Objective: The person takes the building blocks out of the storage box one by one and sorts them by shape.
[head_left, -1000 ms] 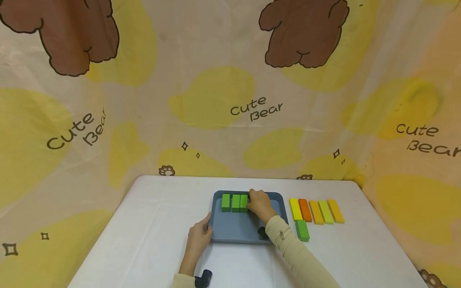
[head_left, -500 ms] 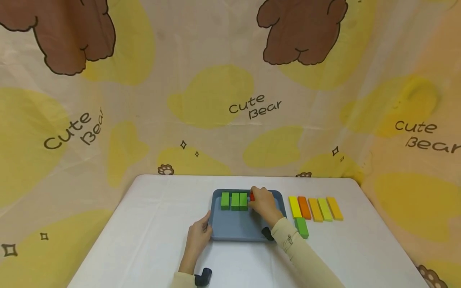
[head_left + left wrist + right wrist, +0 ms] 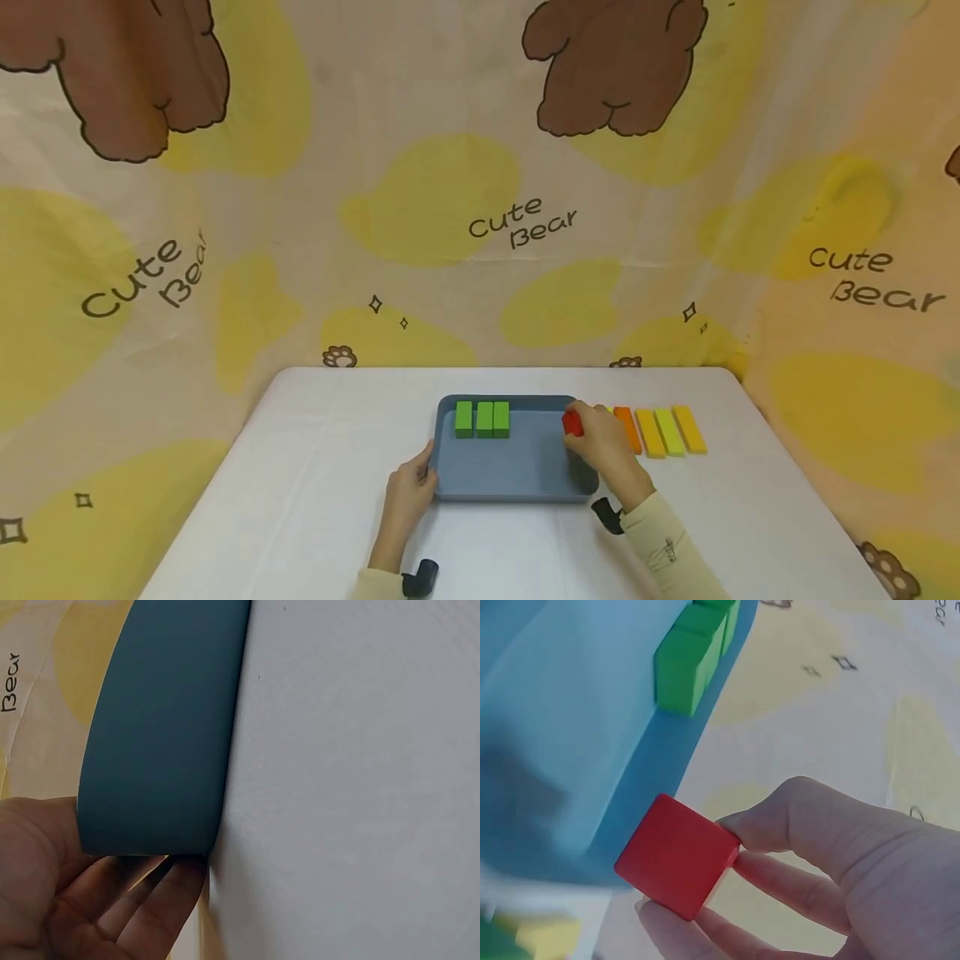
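The right hand pinches a red block by the right edge of the blue-gray tray. The left hand grips the tray's left side. Three green blocks sit inside, near the back. Yellow and orange blocks lie on the white worktop, to the right.

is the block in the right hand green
No, the right wrist view shows the right hand pinching a red block, with green blocks in the tray.
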The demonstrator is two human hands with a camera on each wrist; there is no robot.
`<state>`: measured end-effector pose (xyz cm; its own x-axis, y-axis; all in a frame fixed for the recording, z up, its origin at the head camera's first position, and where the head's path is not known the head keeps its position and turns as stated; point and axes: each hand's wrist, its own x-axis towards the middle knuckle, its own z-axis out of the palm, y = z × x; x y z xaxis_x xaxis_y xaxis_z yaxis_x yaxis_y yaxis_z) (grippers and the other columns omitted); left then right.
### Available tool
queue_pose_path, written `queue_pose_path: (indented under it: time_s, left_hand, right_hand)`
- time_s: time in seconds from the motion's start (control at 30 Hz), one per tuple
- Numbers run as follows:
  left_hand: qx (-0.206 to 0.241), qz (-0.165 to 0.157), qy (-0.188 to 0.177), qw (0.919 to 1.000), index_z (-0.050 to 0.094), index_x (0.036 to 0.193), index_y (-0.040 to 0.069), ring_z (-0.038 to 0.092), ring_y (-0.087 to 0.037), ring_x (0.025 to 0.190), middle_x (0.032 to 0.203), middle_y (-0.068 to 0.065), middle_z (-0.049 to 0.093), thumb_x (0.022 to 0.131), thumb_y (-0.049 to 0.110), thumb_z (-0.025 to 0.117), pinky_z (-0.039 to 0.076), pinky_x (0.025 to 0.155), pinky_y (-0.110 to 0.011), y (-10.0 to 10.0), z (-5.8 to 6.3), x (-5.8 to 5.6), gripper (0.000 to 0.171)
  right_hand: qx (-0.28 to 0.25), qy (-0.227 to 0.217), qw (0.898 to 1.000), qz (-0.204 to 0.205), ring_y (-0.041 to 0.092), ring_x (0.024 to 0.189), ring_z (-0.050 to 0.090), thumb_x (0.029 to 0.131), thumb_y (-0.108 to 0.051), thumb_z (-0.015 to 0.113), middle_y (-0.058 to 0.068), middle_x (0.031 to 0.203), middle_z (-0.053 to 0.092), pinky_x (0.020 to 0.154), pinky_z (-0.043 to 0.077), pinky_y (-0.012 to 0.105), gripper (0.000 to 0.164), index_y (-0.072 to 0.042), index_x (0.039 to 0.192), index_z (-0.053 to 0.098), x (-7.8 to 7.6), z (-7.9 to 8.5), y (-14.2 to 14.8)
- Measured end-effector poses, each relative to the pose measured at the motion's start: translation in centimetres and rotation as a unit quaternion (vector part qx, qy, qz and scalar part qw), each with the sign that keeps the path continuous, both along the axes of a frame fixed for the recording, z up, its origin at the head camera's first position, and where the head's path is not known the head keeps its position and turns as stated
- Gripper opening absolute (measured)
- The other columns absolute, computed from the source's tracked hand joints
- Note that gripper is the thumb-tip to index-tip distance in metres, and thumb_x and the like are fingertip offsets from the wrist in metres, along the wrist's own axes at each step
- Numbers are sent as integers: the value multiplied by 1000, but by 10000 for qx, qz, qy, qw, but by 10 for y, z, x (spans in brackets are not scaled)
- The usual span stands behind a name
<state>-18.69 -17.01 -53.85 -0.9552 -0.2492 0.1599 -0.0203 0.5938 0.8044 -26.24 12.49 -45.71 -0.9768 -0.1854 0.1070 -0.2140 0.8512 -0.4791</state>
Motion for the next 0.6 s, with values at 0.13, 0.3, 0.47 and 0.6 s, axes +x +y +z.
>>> queue_pose_path:
  time_s: [0.13, 0.3, 0.47, 0.6]
  left_hand:
    - [74, -17, -130, 9999, 55, 137, 2, 62, -36, 119, 132, -22, 59, 88, 2, 58, 56, 94, -40, 2, -2, 2, 49]
    - [7, -34, -138, 9999, 54, 137, 2, 61, -35, 120, 132, -21, 60, 88, 3, 57, 56, 95, -41, 1, -3, 1, 49]
    - [42, -60, -128, 9999, 54, 137, 2, 61, -35, 120, 133, -21, 59, 89, 3, 57, 56, 94, -40, 0, -2, -1, 49]
    - [44, -62, -130, 9999, 53, 137, 1, 61, -35, 121, 133, -21, 59, 89, 3, 56, 56, 95, -39, 0, -1, -2, 49]
  right_hand:
    - [94, -204, 9996, -197, 31, 86, 60, 79, -12, 75, 21, 104, 67, 73, 59, 46, 47, -2, 123, 61, 9, -4, 29]
    - [279, -257, 9983, -452, 35, 89, 60, 79, -12, 75, 25, 105, 66, 76, 58, 52, 49, 2, 123, 59, 17, -11, 63]
    - [286, -352, 9975, -542, 34, 88, 59, 79, -11, 74, 26, 103, 65, 76, 57, 50, 48, 5, 122, 59, 24, -21, 86]
    - [420, -473, 9970, -448, 34, 89, 60, 78, -10, 75, 25, 103, 66, 77, 56, 51, 48, 6, 121, 59, 25, -32, 92]
